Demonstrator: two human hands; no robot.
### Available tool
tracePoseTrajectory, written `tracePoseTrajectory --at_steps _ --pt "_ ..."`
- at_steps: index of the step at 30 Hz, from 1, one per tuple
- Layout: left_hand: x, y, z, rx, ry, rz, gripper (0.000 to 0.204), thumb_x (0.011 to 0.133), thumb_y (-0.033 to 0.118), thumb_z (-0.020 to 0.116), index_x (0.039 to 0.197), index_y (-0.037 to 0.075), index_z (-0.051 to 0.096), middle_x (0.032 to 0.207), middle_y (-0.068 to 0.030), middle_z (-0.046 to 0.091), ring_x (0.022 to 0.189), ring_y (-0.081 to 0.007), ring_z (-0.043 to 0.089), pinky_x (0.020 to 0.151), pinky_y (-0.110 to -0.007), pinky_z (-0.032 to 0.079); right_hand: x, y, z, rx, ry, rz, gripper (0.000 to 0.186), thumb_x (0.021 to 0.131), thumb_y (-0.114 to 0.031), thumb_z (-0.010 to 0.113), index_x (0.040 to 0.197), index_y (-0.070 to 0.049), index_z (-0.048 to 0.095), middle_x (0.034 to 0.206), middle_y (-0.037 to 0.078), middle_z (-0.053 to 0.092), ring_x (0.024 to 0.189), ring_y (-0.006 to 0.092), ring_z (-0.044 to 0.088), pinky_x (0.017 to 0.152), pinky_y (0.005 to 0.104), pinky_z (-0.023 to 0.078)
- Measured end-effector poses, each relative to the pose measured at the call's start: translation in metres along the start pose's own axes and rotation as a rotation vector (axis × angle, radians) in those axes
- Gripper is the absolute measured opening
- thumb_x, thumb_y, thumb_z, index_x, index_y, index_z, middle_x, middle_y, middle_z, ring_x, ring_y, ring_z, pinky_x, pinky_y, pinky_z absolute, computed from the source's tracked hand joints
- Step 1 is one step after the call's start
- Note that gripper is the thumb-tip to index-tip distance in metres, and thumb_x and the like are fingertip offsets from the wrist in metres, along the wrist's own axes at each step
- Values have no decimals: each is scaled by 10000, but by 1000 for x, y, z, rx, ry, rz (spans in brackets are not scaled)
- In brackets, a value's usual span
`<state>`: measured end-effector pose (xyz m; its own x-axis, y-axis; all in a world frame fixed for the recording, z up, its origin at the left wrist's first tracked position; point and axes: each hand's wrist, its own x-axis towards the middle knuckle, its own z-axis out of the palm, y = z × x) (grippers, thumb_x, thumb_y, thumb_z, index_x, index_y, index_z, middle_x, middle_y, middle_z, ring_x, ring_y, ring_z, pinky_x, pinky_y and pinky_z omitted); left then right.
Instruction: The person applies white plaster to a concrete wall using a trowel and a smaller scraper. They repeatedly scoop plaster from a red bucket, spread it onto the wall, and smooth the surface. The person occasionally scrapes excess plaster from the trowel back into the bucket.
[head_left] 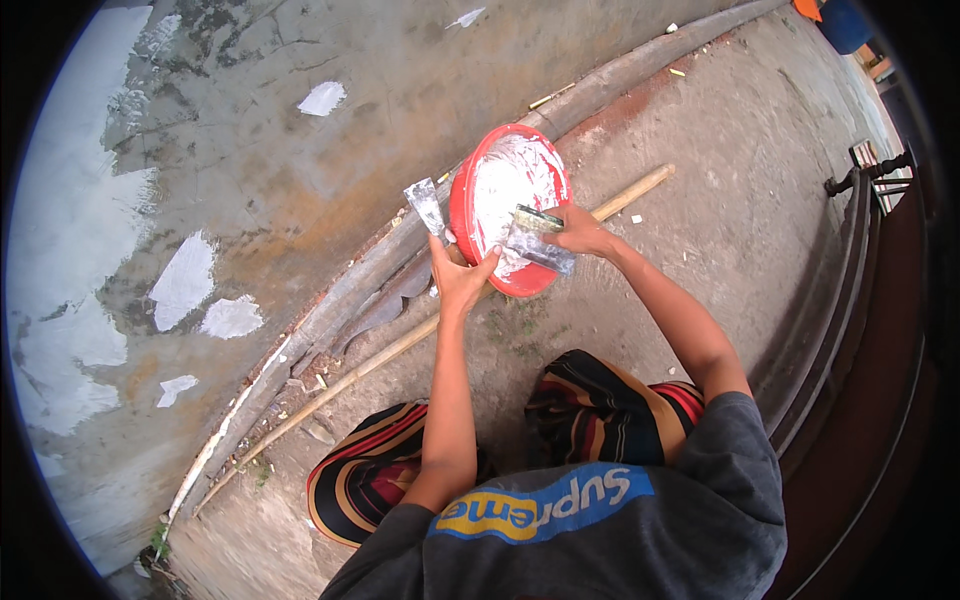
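Observation:
A red basin [461, 205] with white putty [505, 185] smeared over its inside is right in front of me, near the foot of the wall. My left hand [462, 285] is at its near left side, closed round a putty knife [425, 207] whose smeared blade points away beside the basin. The left thumb reaches to the basin's rim. Over the near right part of the basin, my right hand [582, 232] grips a wide scraper [540, 252] with a dark top edge and a blade coated in putty. The right fingertips are partly hidden.
On the left, a grey wall [250, 180] carries white putty patches [185, 280]. A long wooden pole [390, 350] lies on the ground, passing behind the basin. Dark wooden furniture [835, 290] stands at the right, and a blue container [845, 25] is at the far right.

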<state>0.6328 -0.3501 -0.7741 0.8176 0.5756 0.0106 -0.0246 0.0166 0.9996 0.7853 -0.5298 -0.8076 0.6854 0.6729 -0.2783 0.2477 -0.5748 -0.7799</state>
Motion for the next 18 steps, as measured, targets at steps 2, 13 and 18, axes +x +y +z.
tracePoseTrajectory --at_steps 2,13,18 --pt "3 -9 -6 -23 7 -2 921 696 95 822 1419 7 257 1244 -190 552 1084 -238 597 922 -359 489 0 -1 -8 31 86 2 343 740 -150 672 1073 -69 695 945 165 705 877 319 658 803 403 515" --pt "4 -12 -11 -240 -78 -95 851 724 -29 741 1406 19 236 1243 -170 538 1071 -231 602 897 -344 506 12 -11 -5 -670 486 -504 221 725 -50 629 908 -145 708 836 43 688 890 258 609 733 382 487" --pt "5 -19 -12 -213 -70 -54 847 719 -29 739 1404 18 244 1234 -162 543 1061 -221 604 888 -340 507 9 -17 -4 -621 561 -456 238 728 -13 621 931 -117 688 861 64 689 872 274 600 737 391 481"
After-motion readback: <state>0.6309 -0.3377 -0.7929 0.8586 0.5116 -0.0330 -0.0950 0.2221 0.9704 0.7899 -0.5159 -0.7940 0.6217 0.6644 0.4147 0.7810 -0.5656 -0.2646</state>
